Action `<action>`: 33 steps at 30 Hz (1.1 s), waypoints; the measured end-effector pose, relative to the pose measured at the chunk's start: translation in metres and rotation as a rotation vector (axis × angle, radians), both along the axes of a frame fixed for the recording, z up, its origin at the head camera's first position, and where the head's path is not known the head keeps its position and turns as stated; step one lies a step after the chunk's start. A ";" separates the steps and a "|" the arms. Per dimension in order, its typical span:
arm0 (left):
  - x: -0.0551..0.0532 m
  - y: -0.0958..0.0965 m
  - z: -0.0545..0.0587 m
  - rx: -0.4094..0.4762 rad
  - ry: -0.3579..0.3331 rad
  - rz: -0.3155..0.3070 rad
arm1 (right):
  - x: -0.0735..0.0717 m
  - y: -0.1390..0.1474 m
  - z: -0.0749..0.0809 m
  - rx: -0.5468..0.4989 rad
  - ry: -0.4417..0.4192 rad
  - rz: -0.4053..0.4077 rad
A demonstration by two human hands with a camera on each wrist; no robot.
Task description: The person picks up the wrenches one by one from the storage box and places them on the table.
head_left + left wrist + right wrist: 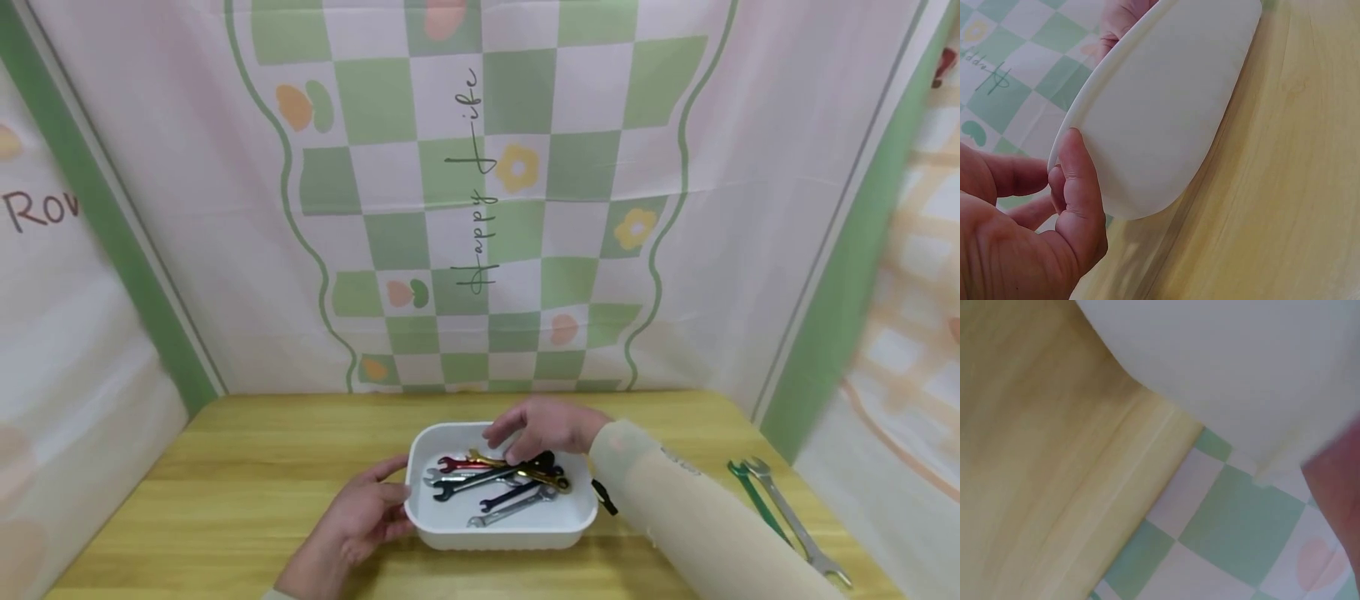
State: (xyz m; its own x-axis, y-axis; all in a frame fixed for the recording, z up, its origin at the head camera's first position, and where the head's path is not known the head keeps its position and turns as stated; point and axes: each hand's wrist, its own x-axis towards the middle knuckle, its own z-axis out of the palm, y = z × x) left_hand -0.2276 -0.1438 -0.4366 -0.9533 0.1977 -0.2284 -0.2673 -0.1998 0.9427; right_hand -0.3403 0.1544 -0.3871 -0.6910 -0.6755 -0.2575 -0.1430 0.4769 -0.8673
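- And here's the white tray, right in front of me on the wooden desk, wrenches heaped across its floor!
- My left hand has its short left end; on the left wrist view the fingers pinch the rim.
- Over the top comes my right hand, above the tray's far side, fingers bent and apart, nothing visible between them; whether the thumb touches metal, I cannot tell.
- Look at the pile: a black wrench slanting across, a red wrench behind it, a gold wrench close under that thumb.
- Nearer me, a dark purple wrench, then a silver wrench along the front.
- Out on the right, well apart from the tray, a green wrench lies beside a long grey wrench.
- Behind it all hangs a green-and-white checked cloth reading "Happy Life".
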 end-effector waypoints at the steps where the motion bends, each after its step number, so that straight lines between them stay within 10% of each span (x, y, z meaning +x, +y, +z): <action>1: 0.000 0.000 0.000 -0.002 -0.001 -0.001 | 0.000 0.000 -0.001 -0.001 0.011 -0.003; 33: 0.000 0.001 0.000 -0.002 0.003 -0.005 | 0.014 -0.008 -0.030 0.150 0.322 0.037</action>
State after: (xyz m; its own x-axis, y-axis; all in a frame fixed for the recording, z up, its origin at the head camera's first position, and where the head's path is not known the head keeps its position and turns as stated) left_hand -0.2276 -0.1430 -0.4365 -0.9529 0.2018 -0.2263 -0.2658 -0.1968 0.9437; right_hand -0.3262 0.1462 -0.4170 -0.7283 -0.6731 -0.1287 -0.4172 0.5845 -0.6959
